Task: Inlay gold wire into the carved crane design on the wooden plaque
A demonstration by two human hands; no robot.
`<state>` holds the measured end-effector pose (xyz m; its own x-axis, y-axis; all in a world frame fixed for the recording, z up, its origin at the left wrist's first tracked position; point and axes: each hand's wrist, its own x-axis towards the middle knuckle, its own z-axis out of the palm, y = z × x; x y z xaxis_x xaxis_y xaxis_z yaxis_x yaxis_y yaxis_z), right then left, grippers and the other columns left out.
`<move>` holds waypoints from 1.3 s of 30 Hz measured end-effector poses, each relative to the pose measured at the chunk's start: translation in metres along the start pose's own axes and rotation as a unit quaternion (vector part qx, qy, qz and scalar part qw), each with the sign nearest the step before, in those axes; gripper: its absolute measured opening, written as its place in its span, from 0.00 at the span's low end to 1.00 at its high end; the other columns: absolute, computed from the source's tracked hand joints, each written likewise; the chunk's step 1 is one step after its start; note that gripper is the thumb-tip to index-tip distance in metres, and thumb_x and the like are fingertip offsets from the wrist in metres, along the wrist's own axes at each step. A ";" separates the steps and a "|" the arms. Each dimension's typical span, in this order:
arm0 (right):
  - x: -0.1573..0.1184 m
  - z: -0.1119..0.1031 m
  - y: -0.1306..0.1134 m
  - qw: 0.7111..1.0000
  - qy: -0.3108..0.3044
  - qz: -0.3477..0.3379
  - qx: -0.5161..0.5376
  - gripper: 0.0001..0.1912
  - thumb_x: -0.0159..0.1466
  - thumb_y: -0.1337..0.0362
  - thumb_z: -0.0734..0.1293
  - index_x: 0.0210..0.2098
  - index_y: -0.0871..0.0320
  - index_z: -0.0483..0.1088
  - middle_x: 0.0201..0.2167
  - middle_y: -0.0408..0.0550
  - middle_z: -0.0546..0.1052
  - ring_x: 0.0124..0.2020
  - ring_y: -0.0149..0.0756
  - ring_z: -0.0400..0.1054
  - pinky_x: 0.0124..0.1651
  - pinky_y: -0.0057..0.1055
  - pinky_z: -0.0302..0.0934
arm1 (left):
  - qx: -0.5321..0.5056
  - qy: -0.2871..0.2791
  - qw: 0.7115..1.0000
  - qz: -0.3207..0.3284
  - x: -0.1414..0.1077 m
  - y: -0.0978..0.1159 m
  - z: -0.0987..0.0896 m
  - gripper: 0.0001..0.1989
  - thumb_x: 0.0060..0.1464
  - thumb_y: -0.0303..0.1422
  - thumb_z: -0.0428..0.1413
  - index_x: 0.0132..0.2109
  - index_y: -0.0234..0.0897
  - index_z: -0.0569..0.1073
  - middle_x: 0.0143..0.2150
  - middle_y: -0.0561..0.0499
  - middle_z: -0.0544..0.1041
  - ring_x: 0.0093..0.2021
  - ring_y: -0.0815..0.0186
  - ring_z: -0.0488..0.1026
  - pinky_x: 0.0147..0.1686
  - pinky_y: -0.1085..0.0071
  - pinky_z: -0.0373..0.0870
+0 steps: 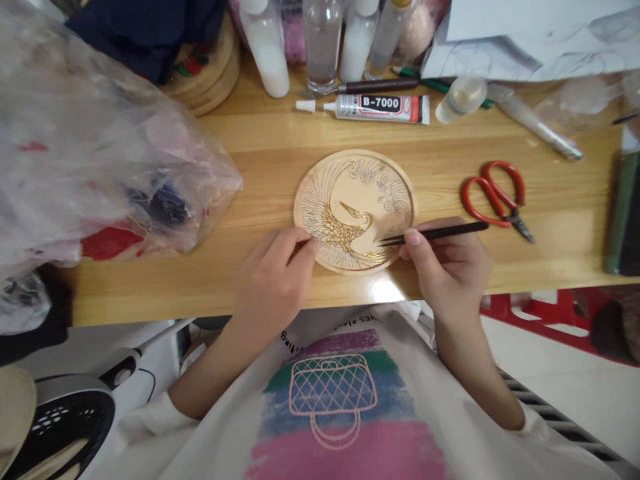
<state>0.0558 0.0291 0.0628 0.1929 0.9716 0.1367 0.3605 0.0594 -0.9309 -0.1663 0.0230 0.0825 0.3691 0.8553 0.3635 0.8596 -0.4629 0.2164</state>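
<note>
A round wooden plate (357, 157) with a raised rim lies flat on the table. It bears a line drawing of a crane, with gold wire (345, 230) laid along the neck, body and some lower lines; the upper wing and the flower outlines are bare drawn lines. My left hand (277, 277) is closed at the plate's lower left rim, thumb and forefinger near each other at the edge. Black tweezers (450, 231) are pinched in my right hand (445, 267), their tips pointing left over the plate's lower right part, close to the surface.
Red-handled scissors or snips (500, 200) lie to the right. Behind the plate are a B-7000 glue tube (380, 108), a dark-handled tool (377, 85), a small clear cup (463, 97) and several bottles (323, 47). A big plastic bag (115, 160) covers the left side; papers (545, 40) lie back right.
</note>
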 end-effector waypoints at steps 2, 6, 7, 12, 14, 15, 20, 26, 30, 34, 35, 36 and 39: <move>0.001 0.002 -0.001 1.000 0.016 -0.005 0.020 0.05 0.63 0.59 0.72 0.34 0.52 0.74 0.23 0.41 0.78 0.22 0.31 0.72 0.23 0.29 0.66 | 0.000 0.003 1.000 0.002 0.000 -0.001 0.000 0.08 0.63 0.24 0.53 0.39 0.37 0.77 0.37 0.50 0.79 0.36 0.65 0.74 0.35 0.69 0.72; 0.005 0.007 -0.003 0.997 0.057 -0.005 0.048 0.08 0.63 0.56 0.72 0.31 0.52 0.72 0.20 0.40 0.77 0.20 0.33 0.72 0.23 0.30 0.66 | -0.008 0.021 1.000 0.006 -0.001 -0.001 0.002 0.07 0.63 0.24 0.54 0.40 0.35 0.77 0.37 0.49 0.79 0.37 0.66 0.74 0.36 0.71 0.73; 0.006 0.008 -0.003 0.997 0.065 -0.002 0.049 0.09 0.63 0.55 0.72 0.31 0.52 0.72 0.20 0.40 0.77 0.20 0.33 0.73 0.23 0.31 0.67 | -0.011 0.027 1.000 0.006 -0.002 -0.001 0.003 0.06 0.63 0.24 0.54 0.41 0.34 0.77 0.37 0.49 0.79 0.37 0.66 0.74 0.37 0.71 0.73; 0.008 0.008 -0.002 0.996 0.076 0.007 0.056 0.10 0.62 0.54 0.72 0.31 0.52 0.72 0.20 0.40 0.77 0.21 0.34 0.74 0.24 0.32 0.69 | -0.016 0.041 0.999 -0.003 -0.005 0.000 0.006 0.06 0.62 0.23 0.55 0.41 0.34 0.77 0.38 0.49 0.79 0.38 0.66 0.75 0.40 0.72 0.74; 0.009 0.008 -0.001 0.995 0.080 0.005 0.059 0.09 0.62 0.55 0.72 0.32 0.52 0.72 0.20 0.41 0.77 0.21 0.34 0.74 0.24 0.31 0.69 | -0.020 0.043 0.999 0.000 -0.005 0.001 0.007 0.06 0.61 0.22 0.56 0.42 0.33 0.77 0.38 0.48 0.79 0.37 0.66 0.75 0.40 0.72 0.74; 0.010 0.008 0.000 0.995 0.082 0.002 0.059 0.09 0.62 0.55 0.72 0.32 0.52 0.72 0.20 0.41 0.77 0.21 0.34 0.74 0.24 0.31 0.69 | -0.022 0.044 0.999 0.002 -0.005 0.001 0.008 0.06 0.61 0.22 0.56 0.42 0.33 0.77 0.38 0.47 0.79 0.37 0.66 0.75 0.40 0.71 0.74; 0.017 0.009 0.005 0.993 0.100 -0.009 0.058 0.09 0.63 0.55 0.72 0.33 0.52 0.71 0.21 0.41 0.78 0.21 0.35 0.75 0.24 0.32 0.70 | -0.033 0.048 0.998 -0.004 0.000 0.003 0.013 0.06 0.62 0.24 0.55 0.42 0.36 0.76 0.39 0.49 0.79 0.38 0.66 0.75 0.41 0.71 0.74; 0.016 0.011 0.003 0.987 0.155 0.003 0.051 0.12 0.62 0.53 0.72 0.33 0.53 0.70 0.21 0.40 0.77 0.18 0.33 0.72 0.21 0.31 0.66 | -0.030 0.033 0.999 -0.014 0.003 0.006 0.013 0.06 0.63 0.24 0.55 0.42 0.37 0.76 0.38 0.50 0.77 0.37 0.69 0.74 0.39 0.74 0.72; 0.013 0.011 0.000 0.983 0.176 0.008 0.056 0.13 0.62 0.53 0.72 0.31 0.53 0.68 0.19 0.38 0.75 0.17 0.32 0.69 0.20 0.31 0.64 | -0.030 0.016 0.999 -0.015 0.004 0.008 0.010 0.06 0.63 0.24 0.55 0.42 0.36 0.76 0.38 0.49 0.77 0.37 0.69 0.74 0.38 0.75 0.71; 0.012 0.010 0.000 0.986 0.154 0.023 0.060 0.12 0.62 0.55 0.73 0.32 0.52 0.66 0.19 0.36 0.73 0.17 0.32 0.68 0.20 0.32 0.63 | -0.043 0.009 0.999 -0.030 0.006 0.010 0.010 0.06 0.64 0.25 0.53 0.42 0.37 0.75 0.36 0.51 0.76 0.36 0.70 0.74 0.38 0.75 0.71; 0.012 0.009 -0.001 0.986 0.152 0.024 0.059 0.12 0.61 0.56 0.73 0.32 0.52 0.66 0.19 0.36 0.73 0.17 0.32 0.68 0.20 0.31 0.62 | -0.045 0.009 0.998 -0.034 0.006 0.011 0.010 0.06 0.64 0.26 0.54 0.41 0.37 0.75 0.35 0.51 0.76 0.35 0.70 0.74 0.38 0.75 0.71; 0.011 0.009 -0.001 0.987 0.150 0.022 0.057 0.13 0.60 0.57 0.74 0.32 0.52 0.66 0.20 0.37 0.73 0.17 0.31 0.68 0.20 0.31 0.61 | -0.044 0.009 0.998 -0.039 0.006 0.012 0.010 0.06 0.64 0.26 0.54 0.41 0.37 0.75 0.34 0.52 0.76 0.34 0.70 0.74 0.37 0.75 0.71; 0.008 0.009 -0.004 0.988 0.142 0.025 0.049 0.15 0.58 0.58 0.76 0.32 0.53 0.65 0.23 0.37 0.72 0.17 0.29 0.66 0.18 0.29 0.59 | -0.040 0.013 0.998 -0.049 0.004 0.017 0.011 0.05 0.63 0.26 0.55 0.40 0.37 0.75 0.32 0.52 0.76 0.32 0.70 0.73 0.33 0.75 0.69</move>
<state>0.0479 0.0390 0.0641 0.4620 0.8712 0.1663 0.2573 0.0478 -0.9652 -0.1462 0.0209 0.0778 0.2751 0.8914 0.3601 0.8595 -0.3959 0.3234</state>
